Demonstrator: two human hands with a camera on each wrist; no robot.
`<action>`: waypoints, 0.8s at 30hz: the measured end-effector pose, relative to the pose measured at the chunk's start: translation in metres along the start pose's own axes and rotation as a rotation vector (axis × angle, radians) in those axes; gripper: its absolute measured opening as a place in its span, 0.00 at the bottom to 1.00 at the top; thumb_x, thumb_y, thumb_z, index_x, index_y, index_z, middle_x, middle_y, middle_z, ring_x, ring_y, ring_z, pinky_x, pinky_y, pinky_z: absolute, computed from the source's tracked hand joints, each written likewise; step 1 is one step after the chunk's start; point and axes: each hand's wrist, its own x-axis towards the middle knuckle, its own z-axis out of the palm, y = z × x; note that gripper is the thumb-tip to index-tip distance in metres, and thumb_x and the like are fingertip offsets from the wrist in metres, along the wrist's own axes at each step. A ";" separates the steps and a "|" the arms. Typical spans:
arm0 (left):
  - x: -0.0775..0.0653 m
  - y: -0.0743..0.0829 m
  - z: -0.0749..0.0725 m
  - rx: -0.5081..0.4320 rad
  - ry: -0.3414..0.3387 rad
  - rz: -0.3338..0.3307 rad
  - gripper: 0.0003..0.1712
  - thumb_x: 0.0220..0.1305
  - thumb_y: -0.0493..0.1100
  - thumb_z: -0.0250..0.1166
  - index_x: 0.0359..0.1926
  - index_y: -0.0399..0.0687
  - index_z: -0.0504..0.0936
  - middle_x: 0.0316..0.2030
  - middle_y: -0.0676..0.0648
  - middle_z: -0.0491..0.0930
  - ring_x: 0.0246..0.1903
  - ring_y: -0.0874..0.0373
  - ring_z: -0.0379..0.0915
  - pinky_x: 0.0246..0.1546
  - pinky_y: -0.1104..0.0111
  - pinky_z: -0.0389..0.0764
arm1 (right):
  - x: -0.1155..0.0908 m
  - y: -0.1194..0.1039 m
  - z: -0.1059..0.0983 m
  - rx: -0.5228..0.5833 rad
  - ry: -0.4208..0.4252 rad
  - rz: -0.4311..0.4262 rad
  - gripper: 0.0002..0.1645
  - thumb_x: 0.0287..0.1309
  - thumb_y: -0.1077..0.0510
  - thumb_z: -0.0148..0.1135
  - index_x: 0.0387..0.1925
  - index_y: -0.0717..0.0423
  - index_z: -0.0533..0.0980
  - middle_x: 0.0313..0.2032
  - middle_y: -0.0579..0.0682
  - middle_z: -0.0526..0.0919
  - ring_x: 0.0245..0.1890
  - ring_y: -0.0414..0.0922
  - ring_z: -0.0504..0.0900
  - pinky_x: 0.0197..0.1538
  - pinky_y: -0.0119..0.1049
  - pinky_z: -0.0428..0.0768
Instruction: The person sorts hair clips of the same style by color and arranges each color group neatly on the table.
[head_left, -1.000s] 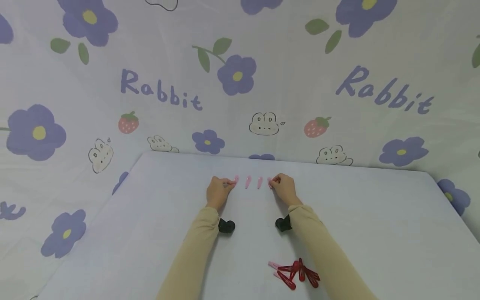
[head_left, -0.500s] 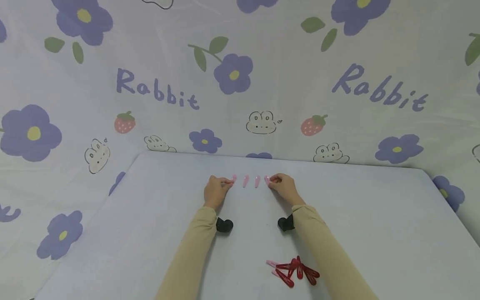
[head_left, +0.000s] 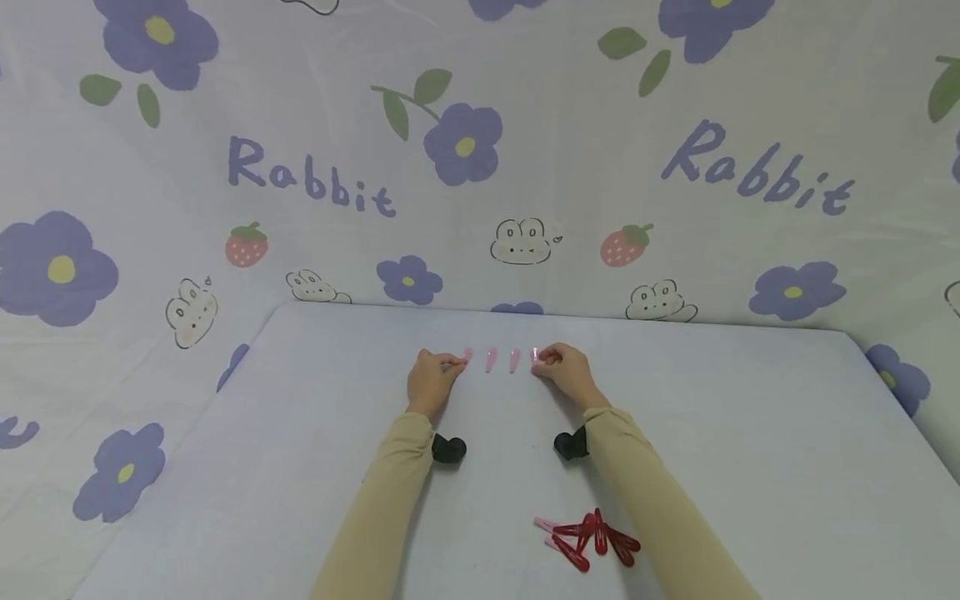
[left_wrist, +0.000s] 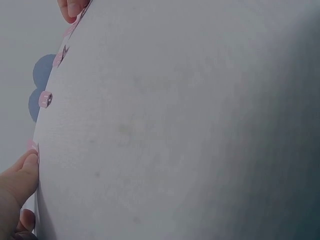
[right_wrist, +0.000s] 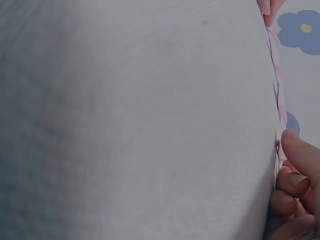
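Observation:
Pink snap hair clips stand in a row near the table's far edge. My left hand (head_left: 433,381) pinches the leftmost pink hair clip (head_left: 468,353) between thumb and fingers; the left wrist view shows the thumb (left_wrist: 27,170) at its lower end. At the row's other end, my right hand (head_left: 570,373) pinches the rightmost pink hair clip (head_left: 536,353), partly hidden behind the fingertips. Between the hands lie two more, a left middle clip (head_left: 491,360) and a right middle clip (head_left: 514,361), side by side and apart, untouched by either hand.
A loose pile of red hair clips (head_left: 601,542), with a couple of pink clips (head_left: 543,525) among them, lies near the right forearm. The white table (head_left: 300,467) ends at a patterned cloth backdrop (head_left: 570,167). Black wrist cameras (head_left: 451,450) sit on both sleeves.
The right hand has shifted slightly on the rightmost clip, turning it more upright in line with the others. The left hand stays at the leftmost clip. The head view has drifted a little.

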 end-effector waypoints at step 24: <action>0.003 -0.002 0.002 0.014 -0.004 -0.001 0.08 0.53 0.46 0.66 0.32 0.48 0.86 0.30 0.45 0.69 0.24 0.54 0.65 0.25 0.63 0.68 | -0.004 0.003 -0.012 0.131 -0.081 0.048 0.16 0.53 0.59 0.62 0.39 0.67 0.74 0.29 0.53 0.75 0.27 0.42 0.68 0.30 0.30 0.67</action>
